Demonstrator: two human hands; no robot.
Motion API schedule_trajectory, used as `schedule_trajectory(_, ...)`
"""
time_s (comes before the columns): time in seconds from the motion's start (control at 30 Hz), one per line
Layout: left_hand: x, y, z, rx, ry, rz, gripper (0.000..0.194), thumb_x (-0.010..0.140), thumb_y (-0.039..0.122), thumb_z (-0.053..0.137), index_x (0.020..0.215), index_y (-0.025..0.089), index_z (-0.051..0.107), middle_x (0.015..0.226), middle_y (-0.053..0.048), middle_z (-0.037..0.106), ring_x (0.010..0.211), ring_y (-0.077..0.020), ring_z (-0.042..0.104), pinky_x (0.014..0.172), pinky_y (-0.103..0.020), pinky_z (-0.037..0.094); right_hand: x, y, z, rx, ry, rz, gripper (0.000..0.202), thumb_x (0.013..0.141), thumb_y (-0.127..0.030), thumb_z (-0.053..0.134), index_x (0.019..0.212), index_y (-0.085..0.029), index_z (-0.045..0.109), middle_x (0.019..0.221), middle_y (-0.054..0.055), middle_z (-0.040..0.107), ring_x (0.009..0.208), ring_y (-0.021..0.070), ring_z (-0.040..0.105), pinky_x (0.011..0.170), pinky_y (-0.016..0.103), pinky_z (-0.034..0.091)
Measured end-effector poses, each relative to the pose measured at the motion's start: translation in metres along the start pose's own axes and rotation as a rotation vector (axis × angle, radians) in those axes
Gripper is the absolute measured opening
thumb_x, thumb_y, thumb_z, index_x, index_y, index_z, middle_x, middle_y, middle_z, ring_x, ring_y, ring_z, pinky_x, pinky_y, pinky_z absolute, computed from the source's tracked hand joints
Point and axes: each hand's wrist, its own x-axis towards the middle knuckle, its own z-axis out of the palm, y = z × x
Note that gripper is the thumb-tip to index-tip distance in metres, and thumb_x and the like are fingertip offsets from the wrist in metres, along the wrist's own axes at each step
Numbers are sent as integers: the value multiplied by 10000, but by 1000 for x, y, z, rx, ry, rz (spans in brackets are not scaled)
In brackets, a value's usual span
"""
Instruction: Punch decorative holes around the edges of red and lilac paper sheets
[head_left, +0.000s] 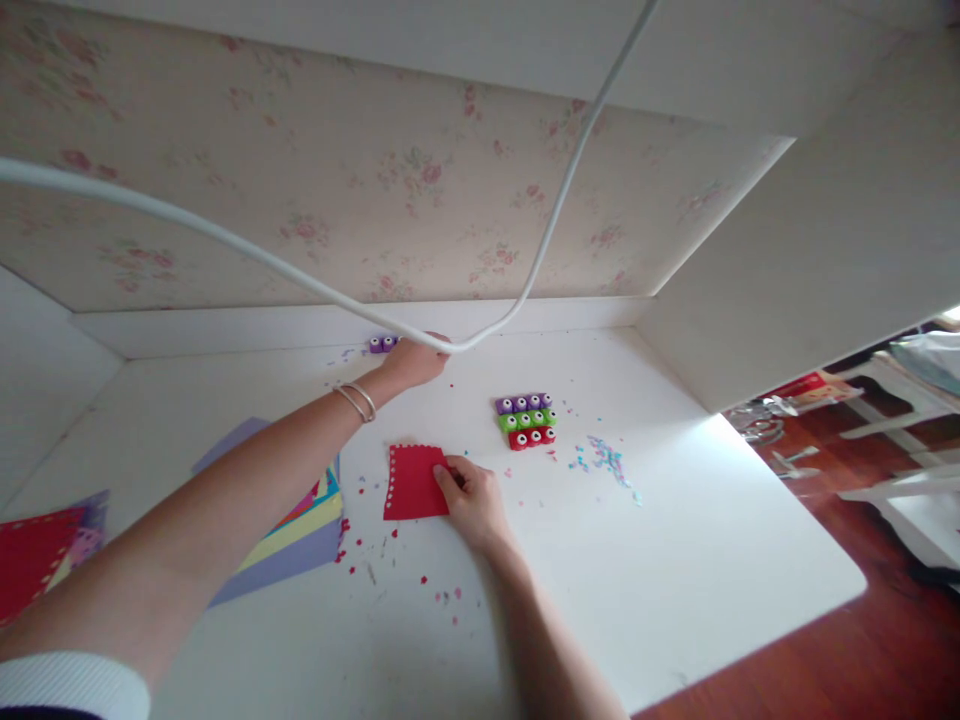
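My right hand [476, 498] pinches the right edge of a red sheet of paper [414, 484] between thumb and fingers. Small punched holes run along the sheet's top and left edges. At the back of the table, my left hand [420, 362] reaches beside a few small purple craft punches [381, 344]. Its fingers are mostly hidden by the hand itself and the white cable, so what they hold does not show. Right of the paper stand three rows of craft punches [527, 420], purple, green and red, with white round tops.
A white cable [285, 268] hangs across the view. Coloured paper [300, 560] lies under my left forearm, and punched red and purple sheets [37, 555] sit farther left. Blue and lilac confetti [607, 460] is scattered on the white table [720, 560], with red bits near the paper.
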Motion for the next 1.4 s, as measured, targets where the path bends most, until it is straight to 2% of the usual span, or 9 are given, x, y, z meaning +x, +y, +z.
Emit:
schedule_trajectory(0.1,-22,-52,-15,83,66,-139,326,883,238,430,1065,159,688,1063,-97,697,1006,-239,633,931,-340,454,0,-2,-1,2,2,-15,247,893,-325,482,870,-193,689,687,-1,646,608,125,543,562,233,366)
schedule_trajectory(0.2,-42,-90,-18,136,74,-191,391,855,162,444,1212,130,600,1244,-120,609,1145,-241,564,1009,-330,399,0,-4,-1,0,-3,-22,251,892,-331,482,843,-189,683,666,-6,626,597,123,526,559,236,354)
schedule_trajectory(0.37,-43,-112,-6,155,-31,-144,480,858,143,451,1333,77,467,1350,-153,521,1232,-228,500,1047,-303,359,0,-1,0,34,6,-17,243,891,-333,487,866,-193,684,686,-2,641,609,129,538,568,239,359)
schedule_trajectory(0.53,-30,-114,-1,165,-80,-68,578,791,17,435,1351,157,452,1387,-81,500,1253,-176,473,1056,-264,335,0,6,1,98,24,10,251,891,-360,491,883,-200,686,671,-2,630,599,133,527,548,236,359)
schedule_trajectory(0.67,-31,-117,-3,194,-64,-126,595,760,17,470,1339,154,464,1294,-102,569,1130,-207,566,966,-283,419,0,9,0,155,18,27,260,893,-372,490,897,-202,687,682,5,641,608,139,540,545,237,375)
schedule_trajectory(0.93,-58,-119,-17,196,-102,-153,280,851,237,500,1070,177,664,1064,-83,647,1000,-222,611,896,-299,442,1,15,3,239,13,68,285,875,-421,516,914,-204,697,754,27,694,661,165,592,579,255,428)
schedule_trajectory(1.07,-85,-104,-21,147,-123,-84,250,853,335,514,944,187,694,1047,-68,646,1008,-214,602,928,-294,422,0,16,4,330,34,104,313,858,-455,527,927,-204,700,777,35,706,684,182,609,582,264,446)
schedule_trajectory(1.27,-158,-64,-8,9,-151,-33,281,878,400,505,1030,220,658,995,-26,691,887,-182,647,810,-264,487,-1,16,4,378,86,153,348,842,-477,545,979,-192,693,829,59,715,732,207,625,621,289,468)
schedule_trajectory(1.4,-202,-40,9,-337,-59,-32,239,883,365,534,1045,245,661,1039,-24,697,924,-181,650,827,-275,509,0,13,3,373,82,156,351,857,-475,529,970,-183,689,821,62,709,729,200,619,614,282,458)
